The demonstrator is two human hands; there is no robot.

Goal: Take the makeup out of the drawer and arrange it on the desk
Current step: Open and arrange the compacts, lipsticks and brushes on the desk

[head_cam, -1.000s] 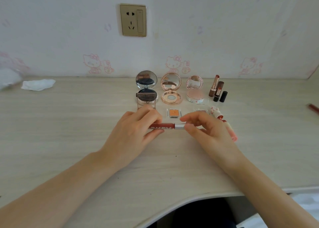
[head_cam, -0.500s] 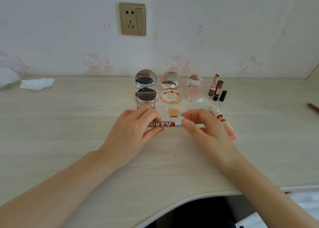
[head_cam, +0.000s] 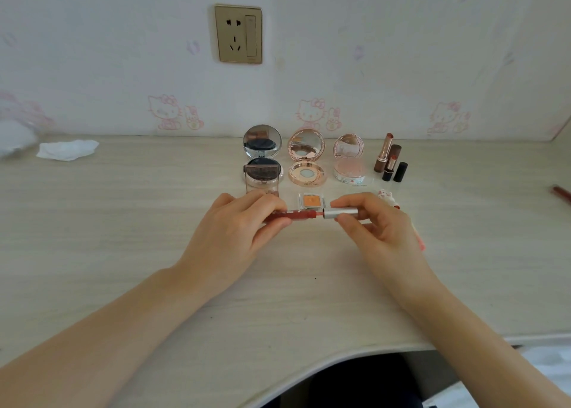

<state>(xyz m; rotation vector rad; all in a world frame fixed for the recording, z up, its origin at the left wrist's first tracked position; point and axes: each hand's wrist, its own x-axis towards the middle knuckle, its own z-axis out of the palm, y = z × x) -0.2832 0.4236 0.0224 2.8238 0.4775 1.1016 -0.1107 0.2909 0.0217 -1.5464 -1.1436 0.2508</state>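
My left hand [head_cam: 238, 231] pinches the red tube of a lip gloss [head_cam: 296, 215] held level over the desk [head_cam: 123, 237]. My right hand [head_cam: 380, 231] pinches its silver cap [head_cam: 340, 213], which sits a small gap off the tube's neck. Behind the hands stand three open compacts: a black one [head_cam: 262, 157], a rose-gold one [head_cam: 306, 163] and a pink one [head_cam: 349, 160]. A small orange eyeshadow pan [head_cam: 311, 200] lies just beyond the gloss. Two uncapped lipsticks [head_cam: 386, 155] with their caps stand at the right.
A crumpled white tissue [head_cam: 66, 149] lies at the back left. A red pencil-like stick [head_cam: 560, 193] lies at the far right edge. A pink item [head_cam: 418, 240] is partly hidden under my right hand. A wall socket [head_cam: 238, 33] is above. The desk's front edge curves inward.
The silver cap has come slightly apart from the red tube, leaving a small gap; both hands have stayed in about the same place.
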